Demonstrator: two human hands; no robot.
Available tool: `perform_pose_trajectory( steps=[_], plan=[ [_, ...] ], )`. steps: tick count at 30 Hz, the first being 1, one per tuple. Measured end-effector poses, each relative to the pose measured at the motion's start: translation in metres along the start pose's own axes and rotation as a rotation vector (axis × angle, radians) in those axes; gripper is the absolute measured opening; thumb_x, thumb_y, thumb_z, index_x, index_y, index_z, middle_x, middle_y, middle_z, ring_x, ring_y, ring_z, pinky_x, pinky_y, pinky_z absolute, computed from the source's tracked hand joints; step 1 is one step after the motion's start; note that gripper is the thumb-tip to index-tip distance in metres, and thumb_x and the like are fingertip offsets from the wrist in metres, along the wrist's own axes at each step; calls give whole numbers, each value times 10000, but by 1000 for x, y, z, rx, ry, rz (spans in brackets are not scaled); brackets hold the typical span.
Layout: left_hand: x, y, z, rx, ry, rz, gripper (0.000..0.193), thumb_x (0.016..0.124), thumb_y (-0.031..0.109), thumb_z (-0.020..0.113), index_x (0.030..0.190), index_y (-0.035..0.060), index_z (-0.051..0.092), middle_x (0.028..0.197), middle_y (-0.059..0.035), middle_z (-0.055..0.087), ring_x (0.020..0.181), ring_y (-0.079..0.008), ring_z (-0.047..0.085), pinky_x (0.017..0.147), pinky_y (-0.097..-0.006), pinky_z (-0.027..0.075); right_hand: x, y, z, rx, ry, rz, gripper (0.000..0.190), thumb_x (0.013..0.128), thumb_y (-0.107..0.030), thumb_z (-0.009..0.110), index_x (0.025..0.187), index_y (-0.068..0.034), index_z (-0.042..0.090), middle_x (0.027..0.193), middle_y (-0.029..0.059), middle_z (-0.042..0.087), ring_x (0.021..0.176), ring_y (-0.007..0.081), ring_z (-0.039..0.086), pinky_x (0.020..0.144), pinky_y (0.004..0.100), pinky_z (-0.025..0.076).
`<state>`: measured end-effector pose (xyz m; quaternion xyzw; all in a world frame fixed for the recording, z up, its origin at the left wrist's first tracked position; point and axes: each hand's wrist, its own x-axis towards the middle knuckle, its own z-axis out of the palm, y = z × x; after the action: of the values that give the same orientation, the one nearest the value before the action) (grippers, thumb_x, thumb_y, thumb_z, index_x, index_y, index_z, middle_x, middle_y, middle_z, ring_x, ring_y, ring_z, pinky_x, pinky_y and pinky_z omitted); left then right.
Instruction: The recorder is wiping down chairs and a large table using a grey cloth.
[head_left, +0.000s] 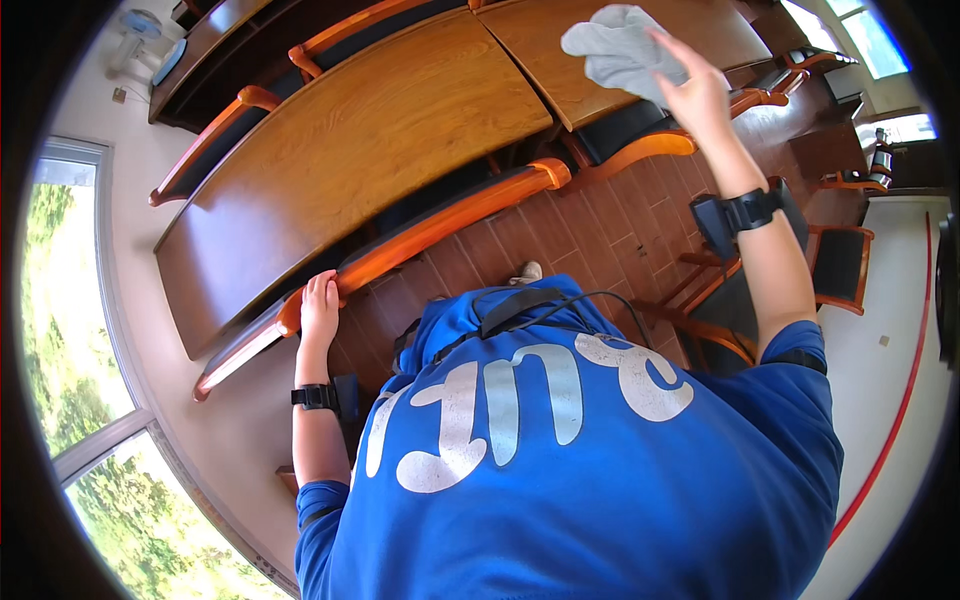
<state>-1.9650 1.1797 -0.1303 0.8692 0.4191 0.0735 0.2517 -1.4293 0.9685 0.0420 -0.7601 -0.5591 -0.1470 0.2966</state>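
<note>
A crumpled grey cloth (622, 56) is held in my right hand (697, 94), raised over the near edge of the right-hand wooden table (525, 30). Whether the cloth touches the tabletop I cannot tell. My left hand (320, 304) rests on the orange wooden frame of a chair (427, 236), its fingers laid over the wood. That chair stands along the near side of the long brown wooden table (360, 120). A narrow gap separates the two tabletops.
Chairs with dark seats (626, 127) line both table sides. Behind my right arm stand more wooden chairs (840, 259) by a white wall. A window (75, 300) is at the left, a fan (139, 45) in the far left corner. The floor (585, 217) is brown tile.
</note>
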Motion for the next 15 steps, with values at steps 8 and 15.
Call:
perform_pose_trajectory(
  steps=[8,15],
  plan=[
    [1,10,-9,138,-78,14,276,920,229,412,1119,79,530,1130,-123,550,1087,-324,481,926,-410,389,-97,-26,111,343,-946,-3,810,664,66,586,1342,-319,365,1460,138,186,1213,365,413,960,386,411],
    [2,9,-12,147,-161,-33,293,926,241,403,1139,72,512,1158,-143,531,1103,-334,477,939,-405,384,-109,-12,100,638,-992,212,917,636,7,672,1380,-252,203,1431,159,182,1181,380,441,935,407,425]
  ],
)
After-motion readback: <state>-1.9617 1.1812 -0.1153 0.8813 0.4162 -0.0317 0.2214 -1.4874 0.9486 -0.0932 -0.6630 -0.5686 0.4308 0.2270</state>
